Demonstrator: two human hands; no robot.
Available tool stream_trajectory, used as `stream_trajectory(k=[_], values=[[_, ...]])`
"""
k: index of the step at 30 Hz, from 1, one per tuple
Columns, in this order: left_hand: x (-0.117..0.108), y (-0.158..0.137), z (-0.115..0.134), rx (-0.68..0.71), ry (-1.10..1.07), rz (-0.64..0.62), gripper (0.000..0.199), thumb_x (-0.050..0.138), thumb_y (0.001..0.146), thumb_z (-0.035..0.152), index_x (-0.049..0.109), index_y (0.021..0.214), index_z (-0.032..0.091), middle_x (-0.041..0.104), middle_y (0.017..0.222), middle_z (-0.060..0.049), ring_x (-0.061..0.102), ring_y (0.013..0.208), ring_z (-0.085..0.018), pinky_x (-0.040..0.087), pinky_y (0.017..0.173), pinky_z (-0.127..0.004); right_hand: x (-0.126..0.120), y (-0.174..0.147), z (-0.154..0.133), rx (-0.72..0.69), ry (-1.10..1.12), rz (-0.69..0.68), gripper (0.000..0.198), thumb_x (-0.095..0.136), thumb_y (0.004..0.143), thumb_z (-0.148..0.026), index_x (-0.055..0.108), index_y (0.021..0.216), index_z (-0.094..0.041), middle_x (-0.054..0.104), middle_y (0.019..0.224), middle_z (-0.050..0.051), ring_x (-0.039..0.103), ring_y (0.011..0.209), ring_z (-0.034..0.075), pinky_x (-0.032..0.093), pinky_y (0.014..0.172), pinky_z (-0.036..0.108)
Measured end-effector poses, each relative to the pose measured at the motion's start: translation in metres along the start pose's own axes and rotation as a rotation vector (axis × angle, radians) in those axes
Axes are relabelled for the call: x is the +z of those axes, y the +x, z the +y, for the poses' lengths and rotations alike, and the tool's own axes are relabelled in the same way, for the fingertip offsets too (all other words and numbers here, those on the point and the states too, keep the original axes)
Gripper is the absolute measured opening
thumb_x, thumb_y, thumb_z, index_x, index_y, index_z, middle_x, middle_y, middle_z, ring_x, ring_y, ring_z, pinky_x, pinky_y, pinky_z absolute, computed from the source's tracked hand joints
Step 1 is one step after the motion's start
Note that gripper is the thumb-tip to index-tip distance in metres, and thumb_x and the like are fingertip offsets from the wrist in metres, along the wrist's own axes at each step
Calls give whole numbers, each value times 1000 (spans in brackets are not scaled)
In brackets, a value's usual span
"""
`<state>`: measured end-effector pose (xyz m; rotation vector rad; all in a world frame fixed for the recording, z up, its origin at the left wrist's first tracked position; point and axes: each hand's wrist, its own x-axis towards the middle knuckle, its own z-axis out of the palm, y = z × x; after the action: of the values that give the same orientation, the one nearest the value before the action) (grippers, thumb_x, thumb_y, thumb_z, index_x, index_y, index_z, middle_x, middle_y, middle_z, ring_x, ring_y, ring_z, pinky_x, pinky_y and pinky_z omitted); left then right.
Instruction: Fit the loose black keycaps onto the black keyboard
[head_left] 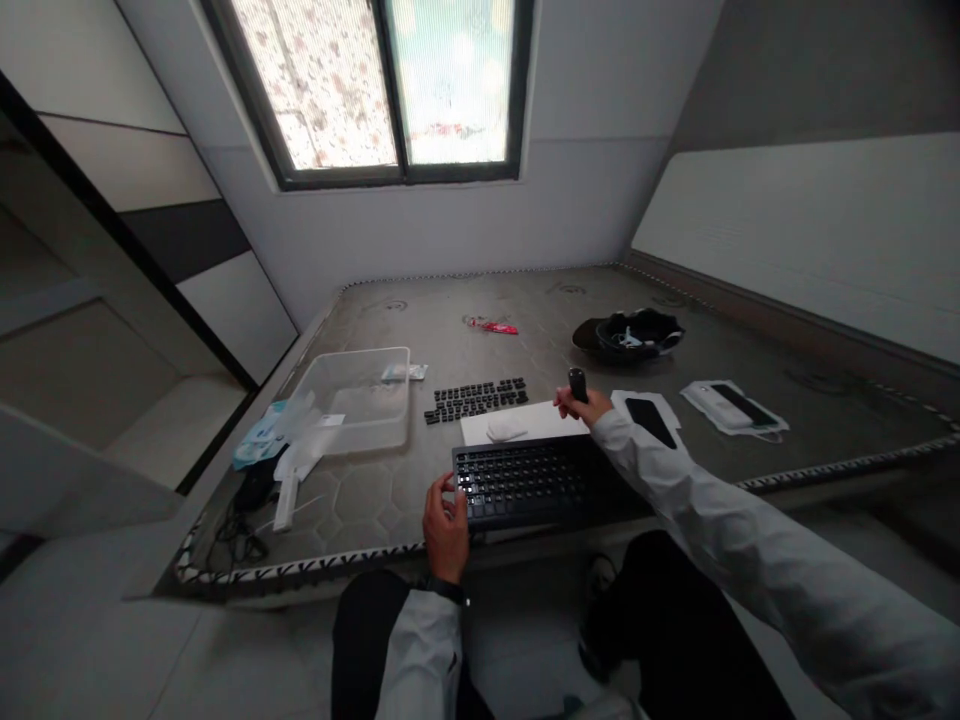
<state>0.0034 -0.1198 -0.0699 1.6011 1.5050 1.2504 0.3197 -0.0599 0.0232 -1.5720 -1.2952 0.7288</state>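
Observation:
A black keyboard [525,482] lies near the bed's front edge, its right part hidden by my right forearm. My left hand [445,525] grips its left end, fingers at the edge and thumb toward the front corner. Above the board's far side, my right hand [586,405] is closed around a tool with a rounded black handle [577,384]; its lower end is hidden. Loose black keycaps [477,400] are laid out in rows beyond the keyboard. Between them and the keyboard sits a flat white panel [551,420] with a small white pad [507,431] on it.
A clear plastic bin [367,436] stands left, beside a blue-and-white packet [259,436] and black cables [241,535]. Rightward lie two white packs with dark panels [651,422] [735,408] and a black cap [628,336]. A red strip [499,328] rests farther back on the mattress [390,300].

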Motion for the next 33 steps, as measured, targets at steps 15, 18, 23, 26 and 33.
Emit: stream_trajectory(k=[15,18,23,26,33], values=[[5,-7,-11,-52,-20,5,37,51,87,44,61,112,19,68,93,-4,58,66,-14,48,68,-28,43,-95,18,132,949,98,48,73,67,-65,55,60,-22,38,43,-5,32,41,9,26,41,25],[4,-7,-10,-47,-14,-2,37,51,88,45,61,113,19,67,89,-4,57,65,-14,48,67,-27,48,-95,22,145,932,121,48,72,67,-66,54,60,-22,37,44,-5,32,39,9,25,40,26],[3,-6,-10,-51,-12,-7,37,51,88,45,60,113,20,67,90,-3,57,66,-14,47,68,-27,53,-93,23,135,908,161,50,74,63,-67,54,58,-22,36,45,-5,31,39,8,25,38,26],[3,-6,-10,-54,-11,-5,36,51,88,45,60,112,21,67,90,-3,57,64,-14,47,67,-27,56,-92,24,127,893,162,50,75,62,-67,54,58,-22,36,46,-5,32,39,8,24,38,26],[3,-6,-11,-50,3,-8,36,50,88,45,61,112,20,67,90,-3,56,63,-14,46,66,-28,65,-93,32,121,846,184,50,77,61,-65,52,58,-22,34,43,-7,28,37,7,23,37,25]])
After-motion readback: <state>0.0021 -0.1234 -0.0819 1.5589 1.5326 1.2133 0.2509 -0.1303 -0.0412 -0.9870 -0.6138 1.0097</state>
